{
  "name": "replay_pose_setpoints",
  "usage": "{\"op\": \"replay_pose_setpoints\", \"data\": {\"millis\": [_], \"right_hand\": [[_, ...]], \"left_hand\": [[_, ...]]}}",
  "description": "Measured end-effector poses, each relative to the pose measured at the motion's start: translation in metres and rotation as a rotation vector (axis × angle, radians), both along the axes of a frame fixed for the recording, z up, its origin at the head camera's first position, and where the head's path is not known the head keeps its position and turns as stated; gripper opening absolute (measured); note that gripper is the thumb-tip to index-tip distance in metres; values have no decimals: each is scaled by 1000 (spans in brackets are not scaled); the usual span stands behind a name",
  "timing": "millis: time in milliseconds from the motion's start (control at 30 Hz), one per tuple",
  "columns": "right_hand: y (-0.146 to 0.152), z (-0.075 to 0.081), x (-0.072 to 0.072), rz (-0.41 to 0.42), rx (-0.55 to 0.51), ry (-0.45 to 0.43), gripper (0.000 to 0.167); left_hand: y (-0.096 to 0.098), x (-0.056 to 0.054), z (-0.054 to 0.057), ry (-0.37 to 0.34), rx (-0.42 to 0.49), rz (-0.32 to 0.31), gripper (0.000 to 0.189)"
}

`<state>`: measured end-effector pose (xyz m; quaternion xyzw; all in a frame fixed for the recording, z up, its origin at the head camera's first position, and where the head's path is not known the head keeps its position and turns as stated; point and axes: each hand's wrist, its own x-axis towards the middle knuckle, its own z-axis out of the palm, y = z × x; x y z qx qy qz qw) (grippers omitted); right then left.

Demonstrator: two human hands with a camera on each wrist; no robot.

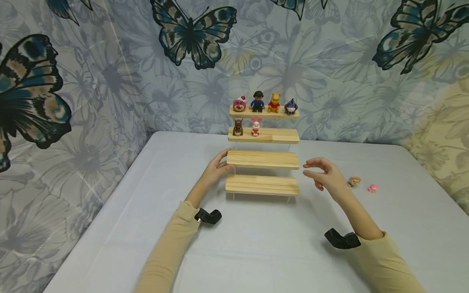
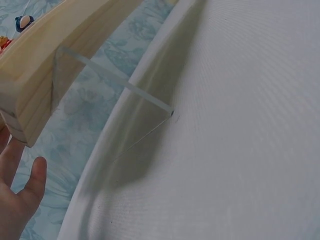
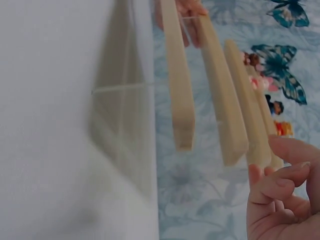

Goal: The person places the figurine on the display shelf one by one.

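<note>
A four-tier wooden display stand [image 1: 262, 185] with clear supports stands on the white table. My left hand [image 1: 216, 169] is at the left end of the second shelf from the bottom [image 1: 263, 158], fingers reaching behind its edge and thumb in front. The left wrist view shows that thumb [image 2: 36, 182] away from the wood. My right hand [image 1: 327, 177] hovers off the stand's right side, fingers gently bent and nothing between them. On the second shelf from the top sit a brown figurine [image 1: 237, 127] and a pink long-eared one [image 1: 255, 126].
Along the top shelf [image 1: 264, 114] stand a pink bear [image 1: 239, 104], a dark-haired doll [image 1: 257, 101], a yellow bear in red [image 1: 274, 103] and a blue-grey figurine [image 1: 291, 106]. Right of my right hand lie a tan figurine [image 1: 353, 181] and a pink one [image 1: 373, 188]. Butterfly-patterned cloth [image 1: 216, 93] hangs behind.
</note>
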<state>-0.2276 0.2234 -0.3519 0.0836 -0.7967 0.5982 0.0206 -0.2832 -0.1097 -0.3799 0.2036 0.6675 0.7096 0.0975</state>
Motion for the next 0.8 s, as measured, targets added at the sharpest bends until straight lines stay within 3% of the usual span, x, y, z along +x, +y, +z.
{"op": "replay_pose_setpoints", "data": {"millis": [167,500,733,800], "right_hand": [[12,-1,3,-40,40,2,22],[22,-1,8,-45,75,6,21],[39,-11,11,-110,165,-5,32],[45,-13,12,-120,159,-13,31]], "left_hand": [[-1,-1,0,6,2,0,61],[-2,-2,-1,23,14,3,60],[-1,-16,-22,1,53,-5,60],[-1,-17,-24,12,41,1,60]]}}
